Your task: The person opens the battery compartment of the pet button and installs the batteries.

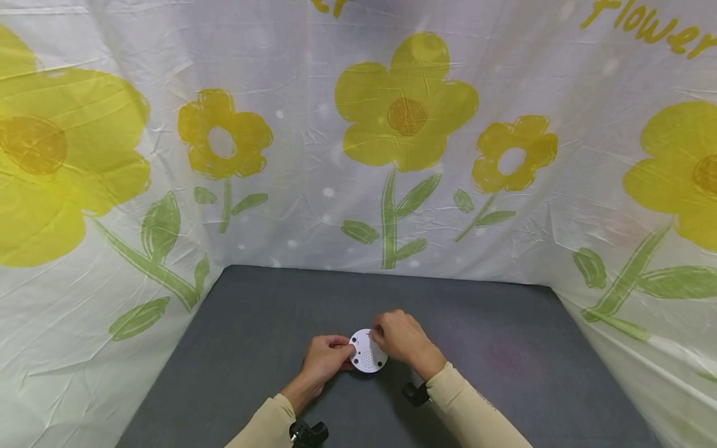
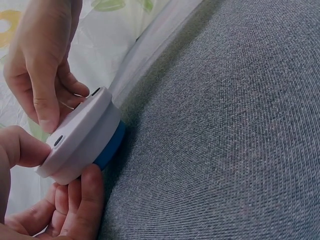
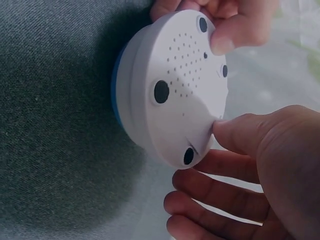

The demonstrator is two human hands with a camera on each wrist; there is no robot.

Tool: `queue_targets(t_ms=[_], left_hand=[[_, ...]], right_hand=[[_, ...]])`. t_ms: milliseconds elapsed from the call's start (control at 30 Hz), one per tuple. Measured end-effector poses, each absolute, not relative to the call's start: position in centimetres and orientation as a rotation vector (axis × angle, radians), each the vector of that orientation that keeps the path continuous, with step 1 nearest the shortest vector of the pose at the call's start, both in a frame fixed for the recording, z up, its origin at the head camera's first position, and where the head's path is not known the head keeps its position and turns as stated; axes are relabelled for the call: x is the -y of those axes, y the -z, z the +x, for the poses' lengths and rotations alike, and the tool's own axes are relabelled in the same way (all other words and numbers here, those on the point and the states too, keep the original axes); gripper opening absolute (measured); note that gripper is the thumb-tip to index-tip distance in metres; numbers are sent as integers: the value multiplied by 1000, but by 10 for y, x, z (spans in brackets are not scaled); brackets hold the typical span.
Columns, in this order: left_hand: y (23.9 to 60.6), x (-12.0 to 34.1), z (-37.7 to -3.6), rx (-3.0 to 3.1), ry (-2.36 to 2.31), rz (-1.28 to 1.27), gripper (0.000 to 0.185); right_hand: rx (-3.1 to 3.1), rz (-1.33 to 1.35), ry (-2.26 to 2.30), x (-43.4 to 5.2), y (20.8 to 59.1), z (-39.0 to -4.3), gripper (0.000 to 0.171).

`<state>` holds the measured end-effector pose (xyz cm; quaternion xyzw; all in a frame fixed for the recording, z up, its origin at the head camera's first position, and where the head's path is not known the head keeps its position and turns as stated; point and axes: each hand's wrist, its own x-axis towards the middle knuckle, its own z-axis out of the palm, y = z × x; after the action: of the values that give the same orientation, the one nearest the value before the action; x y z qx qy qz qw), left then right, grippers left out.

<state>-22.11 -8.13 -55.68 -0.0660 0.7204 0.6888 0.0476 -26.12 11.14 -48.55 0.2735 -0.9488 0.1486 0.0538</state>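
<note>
A round white device [image 1: 368, 359] — a disc with a blue underside, a grid of small holes and several dark round feet on its pale face — is held between both hands just above the grey bench [image 1: 504, 348], near the bench's near edge and on the person's midline. Taking the disc as the clock centre in the head view, the left hand [image 1: 327, 361] is found at about 9 o'clock and the right hand [image 1: 399, 339] at about 2 o'clock; both are in contact with it, so neither is nearer than the other.

The disc [image 3: 172, 85] has no real long axis; what matters is how its flat face is turned. In the right wrist view the white perforated face is tipped up and toward the right hand, with the blue side facing the bench. The thumb [image 3: 250, 132] of the right hand is pressed against the lower rim of that face, apparently at a small notch or seam — the detail is too fine to be sure of. The other fingers of that hand are loosely curled below the disc, without being closed on it.

In the left wrist view the disc [image 2: 82, 137] is seen edge-on, tilted, and is pinched by the left hand [image 2: 30, 180]: thumb on the white rim, fingers curled under the blue base. Behind the bench a white cloth printed with yellow flowers [image 1: 406, 112] is hung.
</note>
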Motion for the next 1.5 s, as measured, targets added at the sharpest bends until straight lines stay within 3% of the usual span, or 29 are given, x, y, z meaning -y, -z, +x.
queue_targets(t_ms=[433,1500], left_hand=[[555,82,-221,-2183,-2087,-212,28],[556,81,-220,-2172,-2115,-209,28]], right_hand=[[2891,750,-497,-110,490,-261,29],[2875,759,-608,-135,491,-255,16]])
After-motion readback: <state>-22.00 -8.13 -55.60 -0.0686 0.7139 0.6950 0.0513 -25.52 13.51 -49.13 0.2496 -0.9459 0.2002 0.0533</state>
